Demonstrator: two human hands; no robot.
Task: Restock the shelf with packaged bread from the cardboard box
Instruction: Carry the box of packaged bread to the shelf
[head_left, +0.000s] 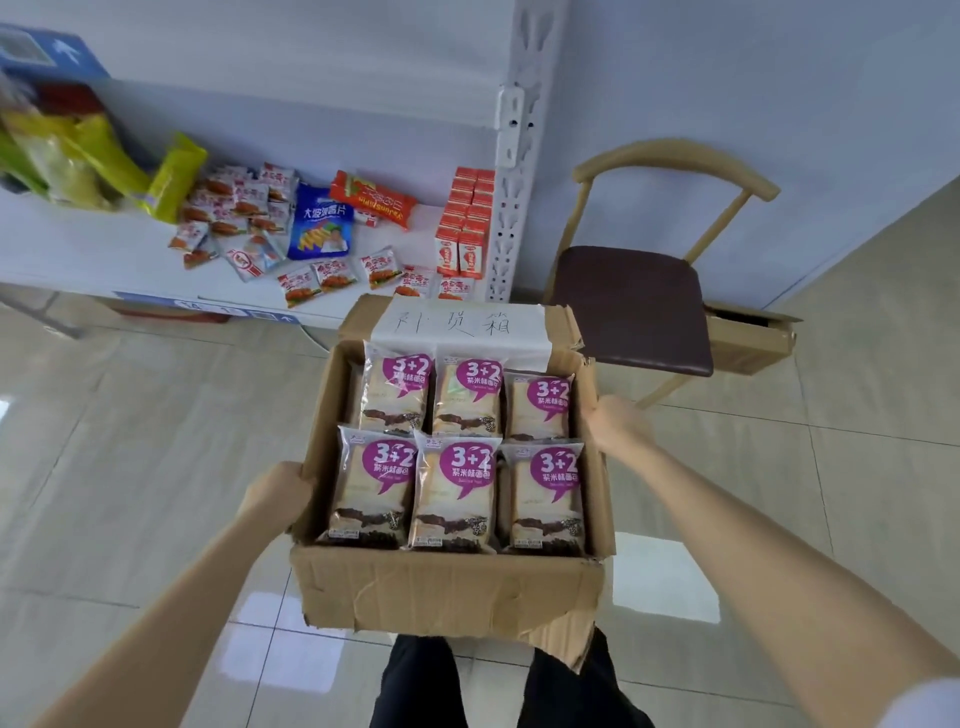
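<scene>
Holds the cardboard box (447, 587) level above the floor (156, 415), just short of the shelf (78, 249), keeping the bread packets (452, 493) flat inside. Grips opposite walls with left hand (275, 499) and right hand (618, 423), fingers (602, 415) curled round cardboard.

- Bread packs (451, 499), six on show in the cardboard box (447, 587): each has a purple speech bubble with "3+2" in large white figures and a line of Chinese below, seemingly "紫米味面包". The smaller print is too fine to read.
- White paper sheet (457, 325) taped on the box's far flap: handwritten "补货箱".
- Blue snack bag (322, 223) on the shelf: "大波浪薯片" in white.
- Orange-red packet (376, 200): yellow lettering, upside down, illegible.
- Blue carton (67, 52), top left: white arrow sign.
</scene>
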